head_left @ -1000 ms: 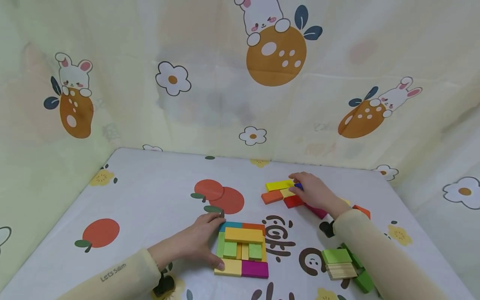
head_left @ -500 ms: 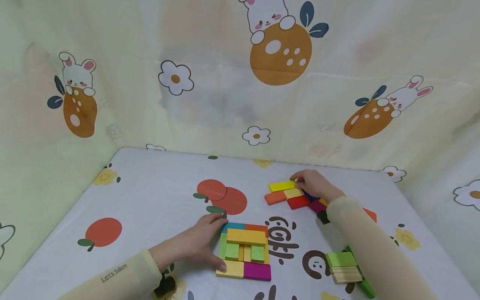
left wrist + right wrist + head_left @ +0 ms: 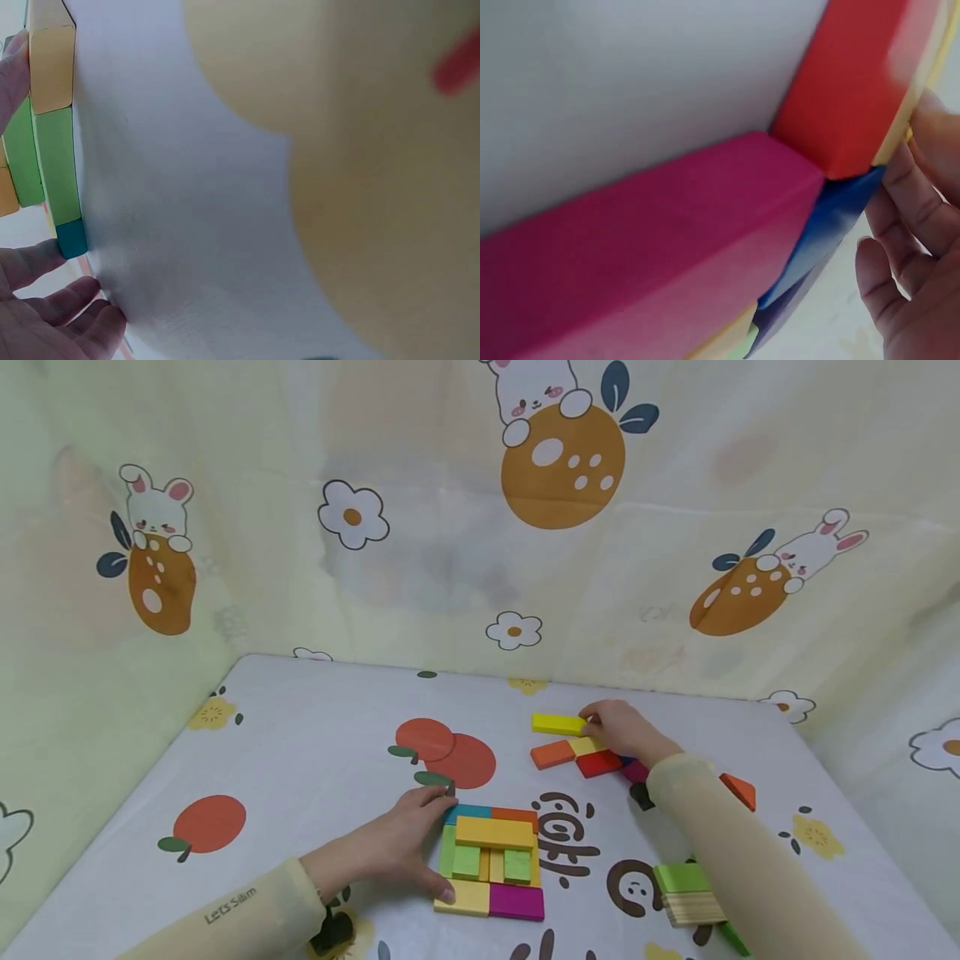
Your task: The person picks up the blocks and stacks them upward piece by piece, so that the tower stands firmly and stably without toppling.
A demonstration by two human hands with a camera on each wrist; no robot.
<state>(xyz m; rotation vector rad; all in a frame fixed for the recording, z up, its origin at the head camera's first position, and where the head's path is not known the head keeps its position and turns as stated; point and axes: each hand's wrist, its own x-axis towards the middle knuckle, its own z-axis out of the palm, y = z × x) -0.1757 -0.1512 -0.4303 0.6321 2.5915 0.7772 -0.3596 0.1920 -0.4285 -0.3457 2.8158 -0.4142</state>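
Cream curtains (image 3: 262,568) printed with rabbits and flowers wall in a table spread with white cloth (image 3: 322,735). Out toward its back edge lies a bright yellow block (image 3: 557,724), its right end pinched between the thumb and fingers of the right hand (image 3: 628,732). White cloth runs off its left end toward the printed red fruit, and a strip of it separates the block from the table's far edge. On the near side, a narrow gap parts it from a low cluster: an orange block (image 3: 552,754), a pale yellow block (image 3: 587,746) and a red block (image 3: 598,764) touching one another. From the right wrist I can see a magenta block (image 3: 667,225) meeting the red one at a corner, a blue block (image 3: 817,232) against both.

Nearer the person, well apart from that cluster, sits a compact rectangle of blocks with a long amber block (image 3: 495,832) across its top. The left hand (image 3: 405,843) spans its left side, fingers spread, thumb on the sand-coloured block (image 3: 462,899) and forefinger at the teal block (image 3: 468,814). A purple block (image 3: 517,902) finishes the near edge.

Farther right, an orange wedge (image 3: 738,792) lies beyond the right sleeve (image 3: 750,860), which partly covers a green block (image 3: 681,877) and a grooved wooden block (image 3: 694,909).
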